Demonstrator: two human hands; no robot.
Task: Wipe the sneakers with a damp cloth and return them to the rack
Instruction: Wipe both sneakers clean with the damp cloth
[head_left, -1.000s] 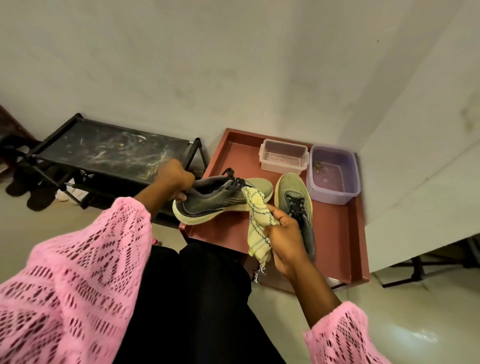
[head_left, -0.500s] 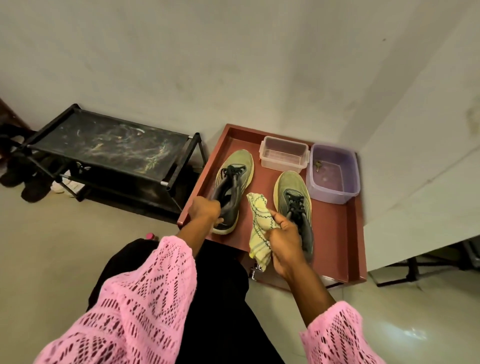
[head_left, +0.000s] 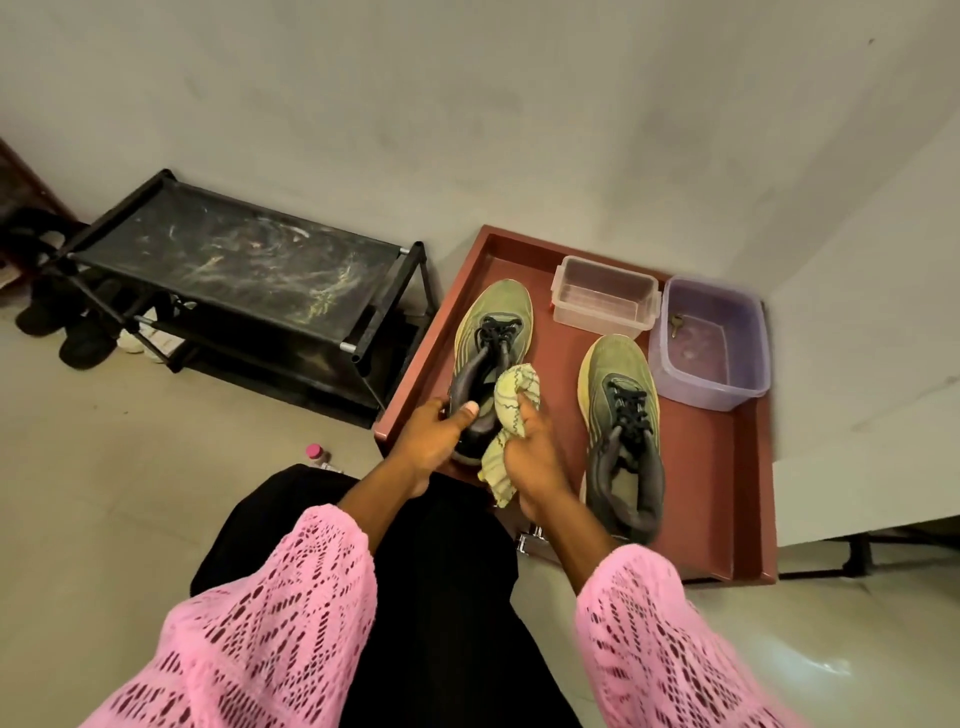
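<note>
Two sneakers on tray (head_left: 727, 499), toes away from you. Your left hand (head_left: 431, 447) grips left sneaker (head_left: 491, 332) heel; right hand (head_left: 530, 457) clutches cloth (head_left: 511, 395) against its collar. Right sneaker (head_left: 618, 395) lies nearer your right hand, untouched.

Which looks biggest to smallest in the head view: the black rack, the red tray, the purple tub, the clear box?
1. Rack and tray: both look far larger than the rest, and too alike to rank, as the tray lies nearer the camera.
2. Purple tub.
3. Clear box, slightly smaller.
</note>
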